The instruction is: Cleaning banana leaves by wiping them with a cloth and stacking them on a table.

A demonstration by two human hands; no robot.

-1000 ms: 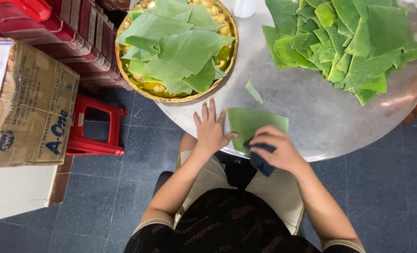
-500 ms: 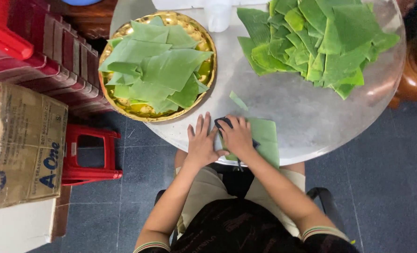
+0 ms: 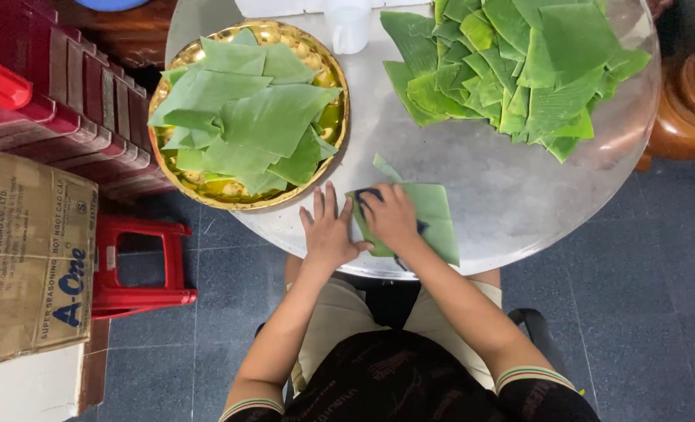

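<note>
A green leaf piece (image 3: 433, 219) lies flat at the near edge of the round metal table (image 3: 504, 195). My left hand (image 3: 328, 230) rests flat with fingers spread on the table, touching the leaf's left edge. My right hand (image 3: 388, 217) presses a dark cloth (image 3: 371, 193) onto the leaf's left part; most of the cloth is hidden under the hand. A small torn leaf scrap (image 3: 384, 166) lies just beyond the leaf.
A gold tray (image 3: 328, 133) at the left holds several cut leaves. A large leaf pile (image 3: 512, 70) covers the far right. A white cup (image 3: 349, 27) stands at the back. A red stool (image 3: 140, 266), cardboard box (image 3: 27, 258) and red crates (image 3: 58, 101) stand left.
My right hand has slid with the cloth from the leaf's near right corner across to its left part beside my left hand. The view shifted, so everything sits more to the right.
</note>
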